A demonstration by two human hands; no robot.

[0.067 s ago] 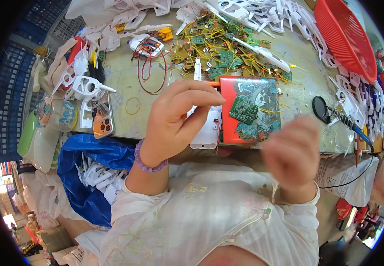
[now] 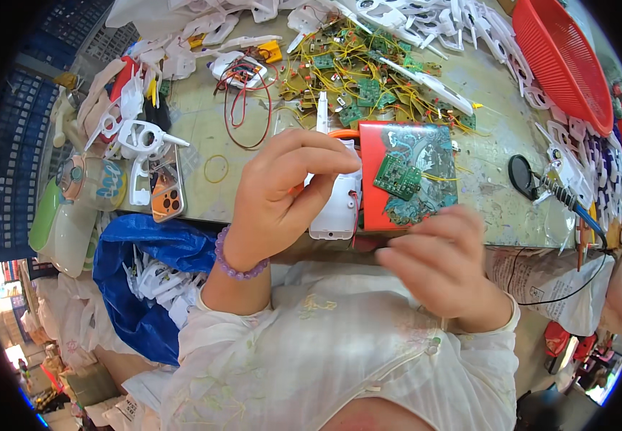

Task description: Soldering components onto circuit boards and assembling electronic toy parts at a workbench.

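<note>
My left hand (image 2: pixel 282 197), with a purple bead bracelet (image 2: pixel 230 264) at its wrist, is bent over a white plastic housing (image 2: pixel 334 213) at the table's front edge. Its fingers and thumb close together, and what they grip, if anything, is hidden. Thin red wire runs along the housing's right side. Slightly blurred, my right hand (image 2: pixel 443 262) hovers in front of the table edge with fingers loosely apart and nothing visible in them. Beyond it, a green circuit board (image 2: pixel 397 177) with yellow wires lies on a red, dark-patterned flat box (image 2: pixel 372 208).
Wired circuit boards (image 2: pixel 368 93) heap at the back. White plastic shells (image 2: pixel 497 57) and a red basket (image 2: pixel 566 65) fill the far right. A soldering iron (image 2: pixel 576 208) lies at right. On the left are a phone (image 2: pixel 168 201) and a blue bag (image 2: pixel 135 241) of white parts.
My right hand has moved left and slightly down, off the red box's right corner, and its fingers now show apart. My left hand stays nearly in place.
</note>
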